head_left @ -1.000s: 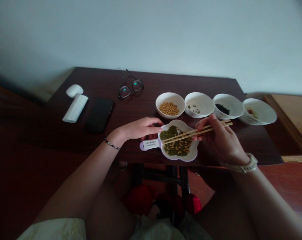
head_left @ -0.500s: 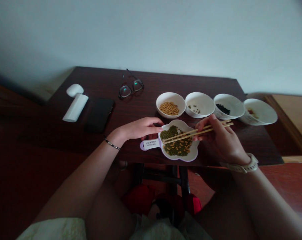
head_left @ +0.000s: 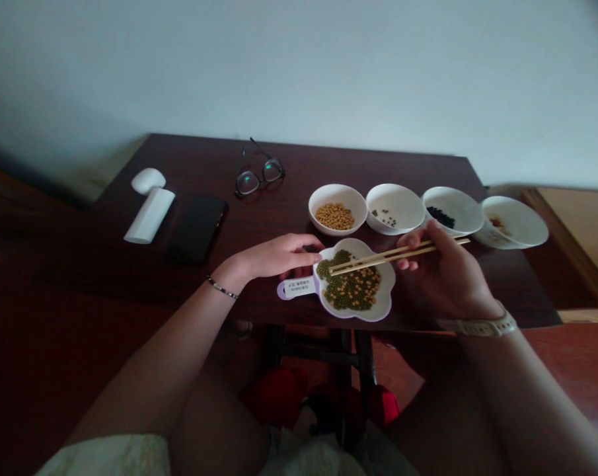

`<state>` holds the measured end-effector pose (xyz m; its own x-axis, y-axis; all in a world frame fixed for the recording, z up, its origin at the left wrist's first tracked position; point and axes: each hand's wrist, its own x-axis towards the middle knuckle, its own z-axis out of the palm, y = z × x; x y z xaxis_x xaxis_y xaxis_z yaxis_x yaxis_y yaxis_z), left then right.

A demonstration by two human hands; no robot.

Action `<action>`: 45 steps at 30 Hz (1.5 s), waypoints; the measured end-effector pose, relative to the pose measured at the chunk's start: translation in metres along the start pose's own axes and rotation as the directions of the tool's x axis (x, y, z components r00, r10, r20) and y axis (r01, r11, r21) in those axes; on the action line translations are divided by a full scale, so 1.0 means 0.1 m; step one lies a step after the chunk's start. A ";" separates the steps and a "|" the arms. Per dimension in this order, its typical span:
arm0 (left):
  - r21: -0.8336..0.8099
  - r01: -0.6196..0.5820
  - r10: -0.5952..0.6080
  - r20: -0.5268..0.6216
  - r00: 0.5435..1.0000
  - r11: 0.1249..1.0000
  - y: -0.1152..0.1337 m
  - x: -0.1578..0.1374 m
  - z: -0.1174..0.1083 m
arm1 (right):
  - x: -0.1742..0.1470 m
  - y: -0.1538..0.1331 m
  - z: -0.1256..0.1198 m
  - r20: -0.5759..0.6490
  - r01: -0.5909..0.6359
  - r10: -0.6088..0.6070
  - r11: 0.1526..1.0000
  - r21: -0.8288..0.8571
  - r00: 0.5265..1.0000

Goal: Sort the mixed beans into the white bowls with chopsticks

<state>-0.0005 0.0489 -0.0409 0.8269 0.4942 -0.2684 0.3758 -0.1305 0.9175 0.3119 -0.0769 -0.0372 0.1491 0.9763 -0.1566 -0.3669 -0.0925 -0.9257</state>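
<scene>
My right hand (head_left: 442,264) is closed around a pair of wooden chopsticks (head_left: 398,254). Their tips meet over green beans (head_left: 351,297) at the left side of a white flower-shaped dish (head_left: 385,291) with a purple rim. Yellow soybeans (head_left: 371,277) lie mixed among the green ones. My left hand (head_left: 289,254) grips the dish's upper left edge with bent fingers, just above its labelled handle (head_left: 299,287). Whether the chopsticks pinch a bean is too small to tell.
Behind the dish stand a bowl of soybeans (head_left: 337,188), a bowl with a few green beans (head_left: 402,198), a bowl of black beans (head_left: 462,201) and a bowl with reddish bits (head_left: 524,228). Glasses (head_left: 261,177), a black phone (head_left: 197,228) and a white device (head_left: 150,215) lie leftward.
My right hand has shifted slightly right and up, drawing the chopsticks with it. Their tips moved a little up and right and came together. My left hand and the dish stayed in place.
</scene>
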 end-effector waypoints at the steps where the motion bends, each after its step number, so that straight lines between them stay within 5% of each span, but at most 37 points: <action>1: 0.003 -0.004 0.004 0.000 1.000 1.000 0.00 0.00 0.00 | 0.03 -0.01 -0.03 0.001 0.008 -0.008 0.999 0.032 1.000; 7: -0.012 0.006 -0.005 0.005 1.000 1.000 -0.02 -0.01 0.01 | 0.23 -0.04 -0.18 -0.109 0.187 -0.168 0.962 0.201 0.980; 14: -0.015 0.010 -0.010 -0.012 1.000 1.000 -0.01 -0.02 0.01 | 0.33 0.03 -0.11 -0.182 0.302 -0.284 0.950 0.082 0.942; 21: -0.010 -0.012 0.012 -0.016 1.000 1.000 -0.02 -0.02 0.03 | 0.07 -0.10 -0.02 -0.004 0.117 -0.118 0.990 -0.082 0.993; 30: 0.030 -0.034 0.035 -0.042 0.998 0.999 0.00 0.00 0.02 | -0.13 0.00 0.15 0.079 -0.010 0.024 0.985 -0.175 0.997; 45: 0.035 -0.035 0.036 -0.032 0.999 0.999 0.00 0.01 0.02 | -0.10 0.04 0.13 0.045 0.052 -0.046 0.989 -0.140 0.998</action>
<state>0.0009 0.0476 -0.0412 0.8260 0.5164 -0.2259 0.3612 -0.1773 0.9155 0.2973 -0.0843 -0.0353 0.1242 0.9874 -0.0982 -0.2267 -0.0681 -0.9716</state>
